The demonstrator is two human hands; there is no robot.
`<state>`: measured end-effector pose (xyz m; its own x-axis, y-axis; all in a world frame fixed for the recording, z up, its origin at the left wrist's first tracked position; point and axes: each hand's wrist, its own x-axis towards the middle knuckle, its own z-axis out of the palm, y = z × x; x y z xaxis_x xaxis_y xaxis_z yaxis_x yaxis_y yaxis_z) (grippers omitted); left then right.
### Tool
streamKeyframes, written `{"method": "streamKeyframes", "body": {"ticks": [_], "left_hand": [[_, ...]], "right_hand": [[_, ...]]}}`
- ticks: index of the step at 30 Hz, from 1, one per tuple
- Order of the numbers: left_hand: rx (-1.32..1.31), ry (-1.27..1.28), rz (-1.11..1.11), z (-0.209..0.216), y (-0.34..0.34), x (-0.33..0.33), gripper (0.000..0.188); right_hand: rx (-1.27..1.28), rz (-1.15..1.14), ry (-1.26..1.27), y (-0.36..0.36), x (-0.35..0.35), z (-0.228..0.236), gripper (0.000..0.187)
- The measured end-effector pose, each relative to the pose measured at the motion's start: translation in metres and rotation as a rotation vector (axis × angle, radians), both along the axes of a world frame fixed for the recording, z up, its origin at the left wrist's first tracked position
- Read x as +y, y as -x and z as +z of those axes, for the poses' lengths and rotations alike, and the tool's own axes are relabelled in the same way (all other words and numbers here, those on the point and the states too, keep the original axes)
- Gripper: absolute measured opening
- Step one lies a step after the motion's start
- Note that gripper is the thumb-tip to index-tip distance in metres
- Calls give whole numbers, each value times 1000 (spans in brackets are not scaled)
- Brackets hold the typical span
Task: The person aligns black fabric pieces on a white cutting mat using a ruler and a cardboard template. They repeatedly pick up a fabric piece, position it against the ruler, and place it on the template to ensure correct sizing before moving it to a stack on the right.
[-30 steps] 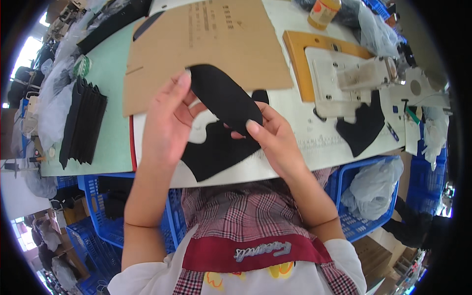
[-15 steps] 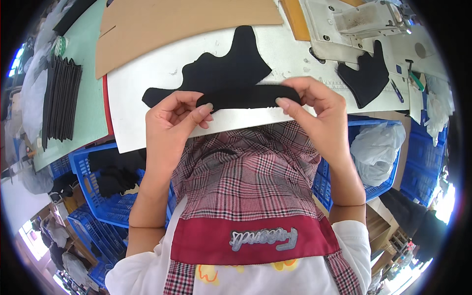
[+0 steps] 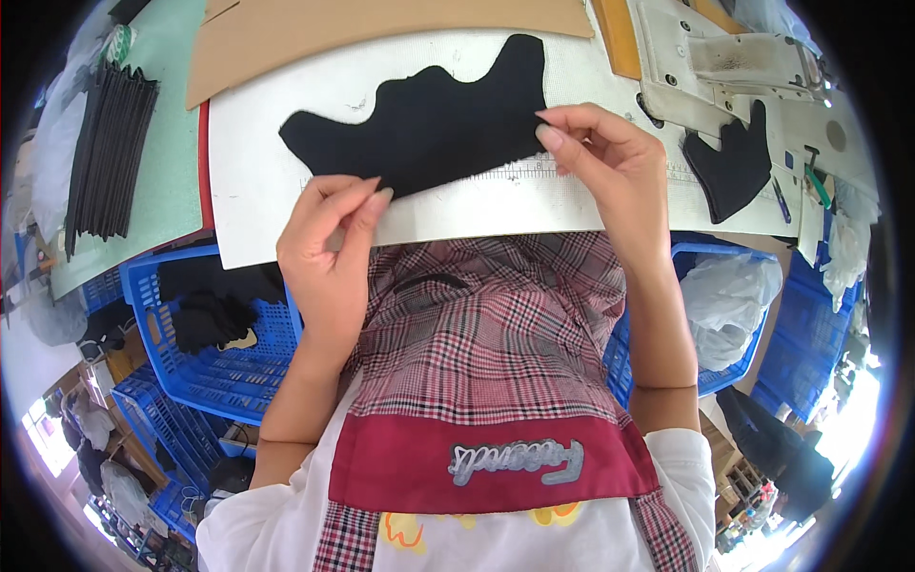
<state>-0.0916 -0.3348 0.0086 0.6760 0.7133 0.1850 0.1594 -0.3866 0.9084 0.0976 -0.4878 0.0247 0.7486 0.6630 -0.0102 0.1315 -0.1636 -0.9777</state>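
A black cut fabric piece (image 3: 448, 124) with a wavy far edge lies spread on the white table (image 3: 457, 217). My left hand (image 3: 329, 229) pinches its near edge toward the left, thumb against fingertips. At the right end, my right hand (image 3: 615, 162) grips the corner between thumb and forefinger. Between the two hands the near edge runs on a slant, beside ruler markings (image 3: 519, 172) on the tabletop. Another black fabric piece (image 3: 732, 167) of similar outline rests to the right, apart from my hands.
A white sewing machine (image 3: 753, 67) stands at the far right. Brown cardboard (image 3: 381, 33) covers the far side. A stack of black folded pieces (image 3: 112, 153) sits on the green surface at left. Blue crates (image 3: 195, 396) flank my lap; one holds plastic bags (image 3: 729, 305).
The near edge, held up as a folded band before, is now lowered and the piece lies spread out. My right hand moved away from me; the left shifted slightly. The view tilted a little.
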Motion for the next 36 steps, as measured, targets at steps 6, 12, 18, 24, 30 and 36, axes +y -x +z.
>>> {"method": "streamKeyframes", "body": {"ticks": [6,12,18,24,30,36], "left_hand": [[-39,121,-21,16,-7,22,13],[-87,-141,-63,25,-3,40,8],[140,-175,19,7,-3,27,9],[236,-242,26,-3,-6,25,17],[218,-175,-1,-5,-4,27,28],[220,-78,21,-4,-5,25,30]], "right_hand": [[59,-54,-67,0,7,10,14],[-74,-45,-58,15,10,14,12],[-59,-42,20,4,13,-9,14],[-157,-57,99,4,18,-15,17],[-176,-53,95,5,20,-14,17],[-200,-54,121,4,20,-16,16]]}}
